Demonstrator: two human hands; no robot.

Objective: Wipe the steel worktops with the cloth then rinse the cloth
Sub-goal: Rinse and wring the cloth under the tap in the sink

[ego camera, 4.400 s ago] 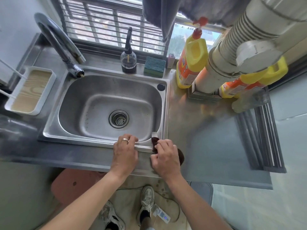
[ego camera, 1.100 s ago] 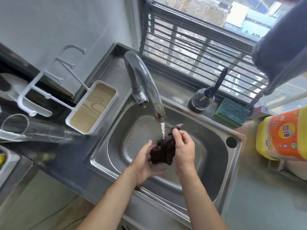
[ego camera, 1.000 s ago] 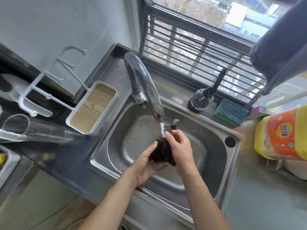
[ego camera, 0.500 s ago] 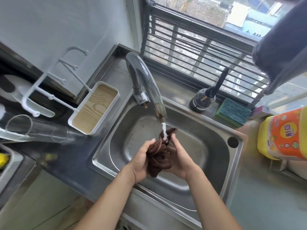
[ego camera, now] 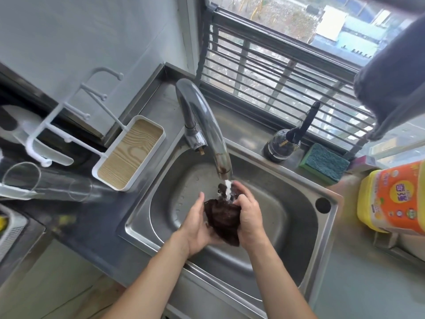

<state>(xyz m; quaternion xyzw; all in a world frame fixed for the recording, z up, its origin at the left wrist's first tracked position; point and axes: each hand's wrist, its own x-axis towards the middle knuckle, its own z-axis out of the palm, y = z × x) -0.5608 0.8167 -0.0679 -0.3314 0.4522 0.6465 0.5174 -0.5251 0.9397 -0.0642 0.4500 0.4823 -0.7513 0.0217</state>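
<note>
Fingers of both hands are clenched round the dark brown cloth (ego camera: 222, 218), left hand (ego camera: 197, 226) cupping beneath, right hand (ego camera: 248, 215) squeezing on top. Water from the tap (ego camera: 207, 125) hits it, over the steel sink (ego camera: 296, 229).

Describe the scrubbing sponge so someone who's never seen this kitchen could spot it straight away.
Start at the steel sink and look along the ledge behind it, under the barred window. The sponge lies there, right of the dark round brush holder. It is the only flat teal block with a green edge.
</note>
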